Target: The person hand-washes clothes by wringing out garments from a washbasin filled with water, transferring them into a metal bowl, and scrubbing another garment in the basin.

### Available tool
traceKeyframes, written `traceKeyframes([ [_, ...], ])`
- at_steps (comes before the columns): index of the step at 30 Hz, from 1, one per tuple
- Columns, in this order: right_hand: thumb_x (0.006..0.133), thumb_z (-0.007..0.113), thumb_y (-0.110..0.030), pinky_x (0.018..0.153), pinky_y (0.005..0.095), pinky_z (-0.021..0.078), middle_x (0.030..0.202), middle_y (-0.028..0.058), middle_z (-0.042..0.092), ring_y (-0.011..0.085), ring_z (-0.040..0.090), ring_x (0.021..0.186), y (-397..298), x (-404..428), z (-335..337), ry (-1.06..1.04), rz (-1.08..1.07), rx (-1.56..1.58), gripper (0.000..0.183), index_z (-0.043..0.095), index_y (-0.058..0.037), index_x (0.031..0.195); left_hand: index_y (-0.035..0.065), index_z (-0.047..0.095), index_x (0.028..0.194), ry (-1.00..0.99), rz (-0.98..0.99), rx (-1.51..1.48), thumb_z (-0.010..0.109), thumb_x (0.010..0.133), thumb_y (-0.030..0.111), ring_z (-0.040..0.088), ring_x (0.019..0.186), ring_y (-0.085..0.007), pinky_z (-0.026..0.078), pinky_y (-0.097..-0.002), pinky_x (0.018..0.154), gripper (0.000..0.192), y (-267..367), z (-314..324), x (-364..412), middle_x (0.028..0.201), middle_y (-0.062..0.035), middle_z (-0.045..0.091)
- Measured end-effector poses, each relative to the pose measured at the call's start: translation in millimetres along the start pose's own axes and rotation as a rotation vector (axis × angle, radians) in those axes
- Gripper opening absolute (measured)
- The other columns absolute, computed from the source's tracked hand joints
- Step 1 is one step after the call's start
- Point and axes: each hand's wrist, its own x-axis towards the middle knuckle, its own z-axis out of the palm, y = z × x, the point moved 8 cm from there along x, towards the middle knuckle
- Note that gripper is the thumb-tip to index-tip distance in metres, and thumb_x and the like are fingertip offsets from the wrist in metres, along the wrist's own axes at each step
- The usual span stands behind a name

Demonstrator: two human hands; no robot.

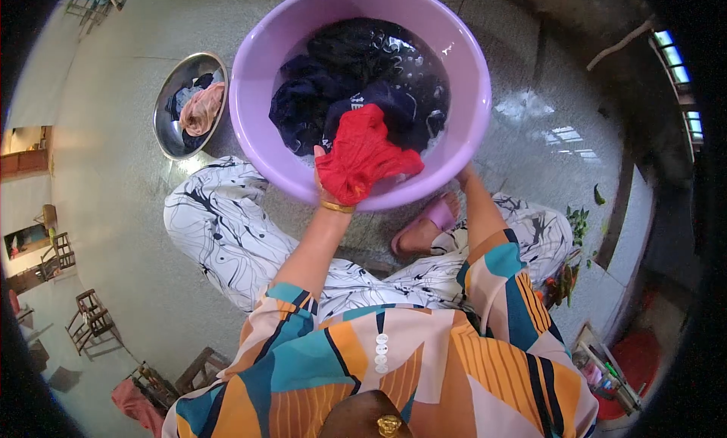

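Observation:
A large purple plastic basin (474,125) stands on the floor before me, with dark wet clothes (352,57) lying in its sudsy water. My left hand (324,168), a gold bangle at its wrist, holds a red cloth (363,154) over the basin's near side; the cloth hides most of the fingers. At the outside of the near right rim is my right hand (464,175). The basin hides its fingers, so whether they grip the rim cannot be seen.
To the left of the basin, a metal bowl (162,122) holds pink and dark cloths (201,109). My knees and sandalled foot (426,225) are close to the basin. Green leaves (578,225) lie on the floor at right. Wooden chairs (91,318) stand far left, a red tub (636,364) at lower right.

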Motion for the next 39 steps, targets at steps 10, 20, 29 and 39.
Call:
traceKeyframes([
  [10, 0.080, 0.053, -0.025, 0.044, 0.0288, 0.0331, 0.056, 0.0006, 0.036, 0.0124, 0.036, 0.047, -165, -47, -87, 0.358, -0.204, 0.760, 0.020, 0.044, -0.0081, 0.074, 0.0070, 0.014, 0.136, -0.051, 0.087, 0.223, 0.019, 0.082, 0.062, 0.020, 0.127, -0.0324, 0.013, -0.0464, 0.104, 0.077, -14, 39, 4, 0.140, -0.0136, 0.017],
  [20, 0.069, 0.056, -0.006, 0.076, 0.0428, 0.0369, 0.085, 0.0186, 0.049, 0.0351, 0.047, 0.084, -224, -339, 147, -0.235, -1.402, -0.468, 0.018, 0.048, -0.0015, 0.084, 0.0023, 0.030, 0.129, -0.022, 0.083, 0.323, 0.022, 0.082, 0.062, 0.034, 0.120, -0.0305, 0.023, -0.0433, 0.102, 0.076, 3, 31, -5, 0.132, -0.0156, 0.033],
  [29, 0.083, 0.040, -0.038, 0.097, 0.0467, 0.0216, 0.111, 0.0079, 0.052, 0.0264, 0.039, 0.114, -268, -338, 133, -0.165, -1.675, -0.857, 0.041, 0.054, -0.0072, 0.107, 0.0032, 0.032, 0.128, -0.047, 0.110, 0.290, 0.028, 0.083, 0.059, 0.034, 0.120, -0.0314, 0.025, -0.0448, 0.101, 0.072, -11, 84, -1, 0.130, -0.0162, 0.035],
  [39, 0.080, 0.056, -0.037, 0.085, 0.0318, 0.0426, 0.104, 0.0065, 0.058, 0.0140, 0.055, 0.092, -285, -244, 104, -1.189, -0.388, -0.344, 0.041, 0.057, -0.0031, 0.102, -0.0005, 0.031, 0.127, 0.034, -0.350, 0.394, 0.037, 0.076, 0.065, 0.040, 0.115, -0.0339, 0.030, -0.0463, 0.099, 0.083, -42, 136, 3, 0.127, -0.0198, 0.038],
])
